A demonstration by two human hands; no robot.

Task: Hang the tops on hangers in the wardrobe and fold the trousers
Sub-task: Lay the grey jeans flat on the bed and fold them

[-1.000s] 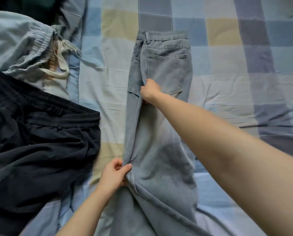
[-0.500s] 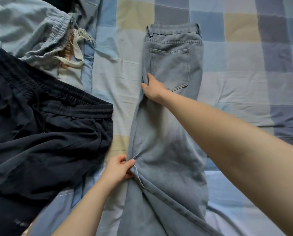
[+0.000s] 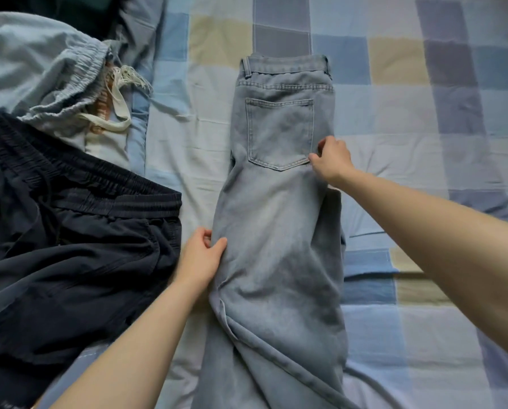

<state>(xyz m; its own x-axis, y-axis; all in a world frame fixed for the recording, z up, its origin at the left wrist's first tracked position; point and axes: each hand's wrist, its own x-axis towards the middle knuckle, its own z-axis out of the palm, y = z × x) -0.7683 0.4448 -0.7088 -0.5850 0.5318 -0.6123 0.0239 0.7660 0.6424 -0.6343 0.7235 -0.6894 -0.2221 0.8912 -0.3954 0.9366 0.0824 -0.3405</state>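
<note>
Left of the left hand [image 3: 201, 256], dark trousers [image 3: 69, 246] crowd close; beyond the right hand [image 3: 332, 160], bare checked bedsheet [image 3: 424, 143] lies open.

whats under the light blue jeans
The light blue jeans lie flat on the checked bedsheet, which shows all around them. Anything between denim and sheet is covered.

A pair of faded light-blue denim jeans [image 3: 279, 231] lies lengthwise on the bed, folded in half leg over leg, waistband at the far end and one back pocket facing up. To its left lie dark navy trousers with a gathered elastic waistband [image 3: 69, 237], spread and rumpled. Beyond them sit crumpled pale blue drawstring trousers [image 3: 40, 72], their cream cord trailing loose.
</note>
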